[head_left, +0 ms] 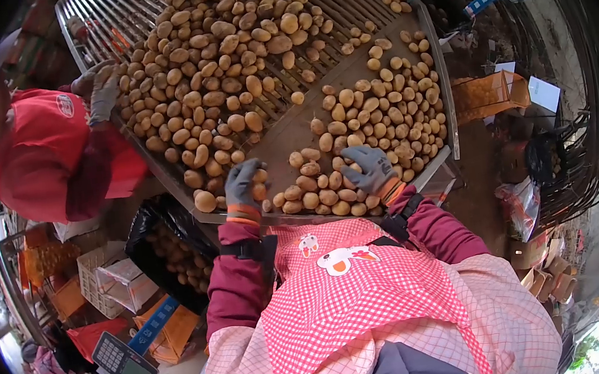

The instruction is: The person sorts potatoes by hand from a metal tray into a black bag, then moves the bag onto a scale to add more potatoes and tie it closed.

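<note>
A small round light-brown potato (261,186) is being grasped by the grey-gloved left hand (242,186). The right hand (371,169) is being curled over the heap of brown potatoes (312,200) beside it on the metal sorting desk (286,133); a grip cannot be told. Sorting seems in hand: next, a clean lift away from the heap is being called for.

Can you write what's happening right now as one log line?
left hand: gloved, closed on potato | right hand: gloved, on potato pile, grip unclear | co-worker's hand: gloved, at sorting table left edge
</note>
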### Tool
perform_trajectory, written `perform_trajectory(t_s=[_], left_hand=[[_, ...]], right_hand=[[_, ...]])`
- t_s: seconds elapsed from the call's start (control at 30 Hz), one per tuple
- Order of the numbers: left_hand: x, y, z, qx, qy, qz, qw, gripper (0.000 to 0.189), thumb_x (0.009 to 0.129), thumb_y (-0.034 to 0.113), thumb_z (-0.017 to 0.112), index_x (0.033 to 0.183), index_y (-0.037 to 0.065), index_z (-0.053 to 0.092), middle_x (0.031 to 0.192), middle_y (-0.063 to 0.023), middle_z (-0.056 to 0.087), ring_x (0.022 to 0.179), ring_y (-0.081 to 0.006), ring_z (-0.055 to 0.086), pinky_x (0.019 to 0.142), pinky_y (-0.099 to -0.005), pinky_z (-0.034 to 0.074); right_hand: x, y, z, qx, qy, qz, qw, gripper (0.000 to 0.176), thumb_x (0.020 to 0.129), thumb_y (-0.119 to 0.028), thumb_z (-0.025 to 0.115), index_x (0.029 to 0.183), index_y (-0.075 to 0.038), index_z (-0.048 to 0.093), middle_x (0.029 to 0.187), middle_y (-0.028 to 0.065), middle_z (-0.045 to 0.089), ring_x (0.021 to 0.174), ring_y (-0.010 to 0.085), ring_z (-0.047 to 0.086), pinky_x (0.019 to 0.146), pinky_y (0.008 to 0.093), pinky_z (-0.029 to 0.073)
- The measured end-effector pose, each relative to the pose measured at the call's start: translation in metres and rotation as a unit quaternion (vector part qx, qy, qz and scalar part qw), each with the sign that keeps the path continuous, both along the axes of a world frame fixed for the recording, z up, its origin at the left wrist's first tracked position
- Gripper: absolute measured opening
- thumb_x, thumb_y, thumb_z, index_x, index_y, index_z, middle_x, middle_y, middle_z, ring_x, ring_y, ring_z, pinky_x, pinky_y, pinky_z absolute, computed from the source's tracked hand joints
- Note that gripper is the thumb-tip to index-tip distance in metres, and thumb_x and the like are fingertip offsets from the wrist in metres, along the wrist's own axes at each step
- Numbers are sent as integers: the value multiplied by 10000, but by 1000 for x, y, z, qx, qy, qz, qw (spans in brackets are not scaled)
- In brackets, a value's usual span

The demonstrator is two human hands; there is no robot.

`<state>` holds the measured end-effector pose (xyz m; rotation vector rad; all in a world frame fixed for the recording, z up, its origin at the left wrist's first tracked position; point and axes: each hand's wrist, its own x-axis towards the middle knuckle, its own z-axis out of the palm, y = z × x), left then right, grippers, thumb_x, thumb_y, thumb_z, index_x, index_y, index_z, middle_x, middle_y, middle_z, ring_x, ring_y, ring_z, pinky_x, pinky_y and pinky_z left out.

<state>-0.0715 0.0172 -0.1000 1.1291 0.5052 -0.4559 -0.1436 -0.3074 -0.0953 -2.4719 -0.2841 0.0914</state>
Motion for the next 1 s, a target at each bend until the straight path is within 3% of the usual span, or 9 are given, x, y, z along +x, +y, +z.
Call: perform_trajectory(t_s=[0.13,0.33,0.63,0.7,0.73,0.77,0.8,0.9,1.0], left_hand=[[87,-12,-47,335,-244,24,910,494,862,308,746,1221,-7,618,1168,-144,647,1053,-268,623,919,-393,520],[128,-62,-8,677,-77,-263,683,697,799,422,762,1379,105,540,1424,-206,455,1317,-374,486,1062,-445,445],[89,-54,18,633,-146,-365,667,580,848,363,724,1331,86,562,1433,-182,434,1300,-374,509,1050,-424,466],[68,-35,-23,448,-249,-217,831,498,874,429,707,1224,98,582,1397,-181,481,1225,-367,578,879,-438,560],[56,-26,-11,451,-242,-209,834,498,874,429,707,1224,98,582,1397,-181,481,1225,-367,578,879,-438,560],[43,-19,14,177,-98,-139,969,508,901,459,674,1250,106,569,1389,-176,505,1209,-355,591,795,-433,580],[30,-12,30,-121,47,-46,991,520,928,490,640,1276,113,556,1382,-170,528,1193,-342,604,712,-428,599],[-2,-4,41,-368,40,60,927,556,963,549,564,1336,139,520,1390,-175,539,1193,-344,604,620,-429,604],[-26,6,48,-501,31,98,859,592,966,575,535,1377,151,497,1457,-188,479,1242,-385,562,786,-507,609]], right_hand=[[-33,-38,-6,71,-45,-163,983,358,882,-285,692,1128,-25,668,1068,175,689,923,342,680,809,408,548],[-82,-61,-22,75,-17,-283,956,292,877,-176,700,1116,-10,672,1054,173,694,909,309,699,771,382,558],[-63,-53,-19,81,-47,-267,959,238,900,-137,661,1113,-31,677,1056,163,697,912,328,690,791,389,549],[-27,-41,-1,77,-106,-200,971,217,912,-117,643,1103,-17,666,1034,175,694,908,359,677,802,410,546],[-7,-33,4,79,-102,-189,973,217,912,-117,643,1103,-17,666,1034,175,694,908,359,677,802,410,546],[14,-25,8,85,-104,-146,980,219,912,-122,645,1103,-16,663,1033,178,692,910,365,675,797,413,546],[35,-16,10,93,-106,-99,985,220,913,-127,648,1103,-16,659,1032,181,691,911,370,673,792,416,545],[105,17,6,102,-92,9,990,238,908,-132,645,1117,-18,651,1048,187,684,961,378,658,814,427,535],[181,59,1,2,-171,101,980,364,870,-151,669,1216,-46,630,1211,180,650,1087,368,626,917,436,523]])
